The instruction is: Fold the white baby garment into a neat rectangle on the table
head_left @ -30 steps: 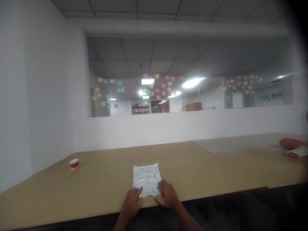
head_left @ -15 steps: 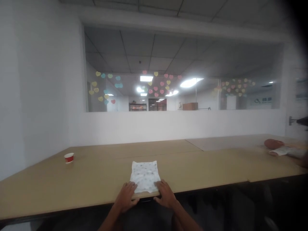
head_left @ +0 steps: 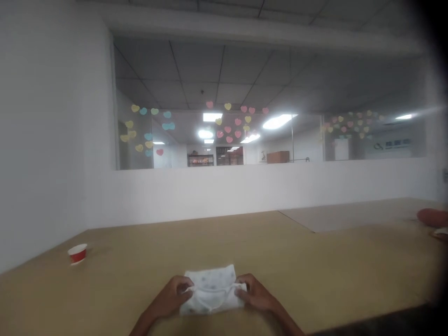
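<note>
White walls (head_left: 45,140) and a glass partition (head_left: 217,79) dotted with paper hearts (head_left: 227,130) close off the room ahead of us, and a tan table (head_left: 280,247) spans our view below them. We find the work at 6 o'clock on that table, right by its near edge.

A white cloth (head_left: 212,298) with a faint print lies flat and folded there. Its long axis runs side to side, across our line of sight, so its short sides face our hands. Our left hand (head_left: 170,296) sits at the cloth's 9 o'clock end and our right hand (head_left: 255,291) at its 3 o'clock end. Neither hand is clearly nearer: each overlaps its own end by a similar amount, and the long axis runs straight between them.

Both grips are closed. Thumbs and fingers (head_left: 184,284) pinch the top layer of the cloth at each end, and a thin raised fold (head_left: 213,288) stretches tight between the hands. Blur hides exactly how many layers each hand has taken.

Well away at 10 o'clock stands a red-and-white cup (head_left: 77,253), untouched. At 2 o'clock, near the table's far right end, lies a rounded red object (head_left: 430,217), too dim to identify, with a scrap of white (head_left: 441,232) just beside it.
</note>
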`<state>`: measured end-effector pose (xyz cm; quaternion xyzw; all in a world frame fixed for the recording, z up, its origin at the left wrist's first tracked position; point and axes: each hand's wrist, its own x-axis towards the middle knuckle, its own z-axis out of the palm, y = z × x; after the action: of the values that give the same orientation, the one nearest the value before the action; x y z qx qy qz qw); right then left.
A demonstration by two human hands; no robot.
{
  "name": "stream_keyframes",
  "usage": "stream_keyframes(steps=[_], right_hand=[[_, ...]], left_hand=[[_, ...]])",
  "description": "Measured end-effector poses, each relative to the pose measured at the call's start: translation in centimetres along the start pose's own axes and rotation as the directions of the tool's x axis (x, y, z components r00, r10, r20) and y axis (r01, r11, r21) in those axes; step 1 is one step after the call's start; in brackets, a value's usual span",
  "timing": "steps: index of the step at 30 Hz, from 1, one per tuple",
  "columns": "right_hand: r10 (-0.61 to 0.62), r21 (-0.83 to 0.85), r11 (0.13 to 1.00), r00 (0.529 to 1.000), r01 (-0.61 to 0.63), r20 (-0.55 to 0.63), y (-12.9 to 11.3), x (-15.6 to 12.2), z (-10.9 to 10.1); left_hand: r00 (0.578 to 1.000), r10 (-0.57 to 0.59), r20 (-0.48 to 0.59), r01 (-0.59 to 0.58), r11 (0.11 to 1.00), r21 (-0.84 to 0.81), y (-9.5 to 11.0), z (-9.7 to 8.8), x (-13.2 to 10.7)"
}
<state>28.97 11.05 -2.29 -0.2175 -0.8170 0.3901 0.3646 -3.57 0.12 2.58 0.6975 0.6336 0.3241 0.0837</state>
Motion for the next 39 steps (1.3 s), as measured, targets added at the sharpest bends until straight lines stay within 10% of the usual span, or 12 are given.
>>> stream_keyframes(steps=[6, 15, 23, 27, 31, 39], right_hand=[[0.258, 0.220, 0.946, 0.963, -0.236, -0.075, 5.5, 7.9, 1.3], [0.196, -0.012, 0.978, 0.935, -0.209, -0.294, 9.0, 8.5, 2.7], [-0.098, -0.398, 0.899, 0.802, -0.184, -0.590, 5.6, 7.3, 2.8], [-0.227, -0.529, 0.847, 0.860, -0.058, -0.458, 3.6, 8.1, 7.8], [-0.048, -0.592, 0.803, 0.984, -0.066, -0.174, 4.1, 8.4, 10.8], [0.213, -0.699, 0.675, 0.970, -0.234, -0.119, 5.1, 5.5, 5.2]], left_hand=[[0.995, -0.095, -0.012, 0.091, 0.981, -0.171, -3.0, 3.3, 6.1], [0.994, -0.082, 0.076, 0.098, 0.965, -0.244, -9.0, 5.7, 6.3], [0.938, 0.141, -0.316, -0.142, 0.990, 0.020, -5.9, 5.6, 6.7], [0.930, 0.247, -0.273, -0.184, 0.954, 0.237, -3.7, 8.9, 6.7], [0.961, 0.270, -0.055, -0.215, 0.861, 0.460, -4.7, 13.3, 6.3], [0.995, 0.086, 0.059, -0.104, 0.852, 0.513, -9.3, 9.6, 3.5]])
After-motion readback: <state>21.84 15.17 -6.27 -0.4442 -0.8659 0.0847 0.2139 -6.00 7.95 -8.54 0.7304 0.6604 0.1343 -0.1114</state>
